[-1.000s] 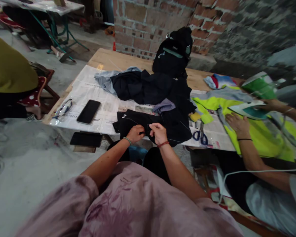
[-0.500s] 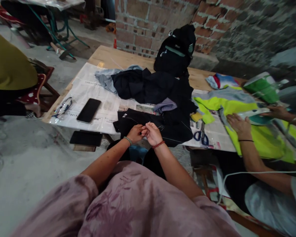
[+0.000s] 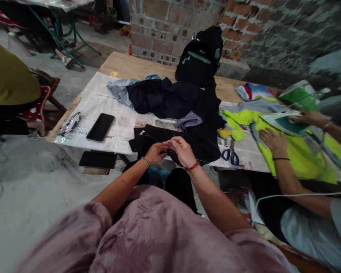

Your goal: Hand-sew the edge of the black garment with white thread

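Observation:
Both my hands meet over the near edge of a folded black garment point(image 3: 199, 148) at the table's front. My left hand point(image 3: 155, 153) is closed, its thumb and fingers pinched together on the garment's near side. Beside it my right hand point(image 3: 183, 151) also pinches, with its fingertips close to those of the left. Whatever lies between the fingertips is too small to make out. Behind the hands a heap of dark clothing point(image 3: 165, 96) lies on newspaper. A pair of scissors with blue handles point(image 3: 230, 155) rests to the right of the black garment.
A phone point(image 3: 100, 127) and glasses point(image 3: 71, 124) lie at left; another phone point(image 3: 98, 159) sits lower, by the edge. A black backpack point(image 3: 197, 62) stands behind. At right, a co-worker's hands point(image 3: 274, 142) work a clothes iron point(image 3: 284, 123) over a yellow-and-grey garment point(image 3: 298, 161).
My right hand has shifted a little to the right and turned, its wrist farther from my left. The co-worker's iron has moved left and away across the yellow garment.

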The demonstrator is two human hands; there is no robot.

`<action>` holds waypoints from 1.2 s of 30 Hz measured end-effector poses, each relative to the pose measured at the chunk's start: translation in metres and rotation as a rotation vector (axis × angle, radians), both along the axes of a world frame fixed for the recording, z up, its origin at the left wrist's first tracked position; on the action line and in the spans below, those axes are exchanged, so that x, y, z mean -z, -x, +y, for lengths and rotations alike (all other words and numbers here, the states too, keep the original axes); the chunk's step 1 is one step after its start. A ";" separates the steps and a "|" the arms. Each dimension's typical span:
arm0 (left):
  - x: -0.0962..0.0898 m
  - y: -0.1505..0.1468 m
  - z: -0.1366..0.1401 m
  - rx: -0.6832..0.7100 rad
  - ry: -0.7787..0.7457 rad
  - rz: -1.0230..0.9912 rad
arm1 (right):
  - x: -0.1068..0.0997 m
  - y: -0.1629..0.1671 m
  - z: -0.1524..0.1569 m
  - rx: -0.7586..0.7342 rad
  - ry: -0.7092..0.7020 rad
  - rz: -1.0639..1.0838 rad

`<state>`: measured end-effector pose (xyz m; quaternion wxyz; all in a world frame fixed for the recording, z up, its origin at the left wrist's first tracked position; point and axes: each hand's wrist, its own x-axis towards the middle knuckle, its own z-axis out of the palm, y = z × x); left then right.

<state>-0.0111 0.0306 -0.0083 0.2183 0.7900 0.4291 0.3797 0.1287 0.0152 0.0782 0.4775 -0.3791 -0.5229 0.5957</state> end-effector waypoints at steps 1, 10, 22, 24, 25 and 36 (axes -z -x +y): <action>0.000 0.000 0.000 0.005 -0.010 -0.001 | -0.004 -0.011 0.005 0.043 -0.114 -0.131; 0.002 0.000 0.001 0.022 -0.079 0.016 | -0.037 -0.088 0.045 0.288 -0.682 -0.812; 0.002 0.001 0.001 0.012 -0.060 0.027 | -0.064 -0.148 0.090 0.541 -0.602 -0.613; 0.001 0.001 0.001 0.012 -0.059 0.023 | -0.068 -0.150 0.094 0.523 -0.525 -0.473; 0.001 0.001 0.001 0.012 -0.060 0.023 | -0.070 -0.150 0.095 0.516 -0.478 -0.389; 0.006 -0.001 0.001 -0.023 -0.043 -0.007 | -0.124 -0.153 0.024 0.249 -0.176 0.225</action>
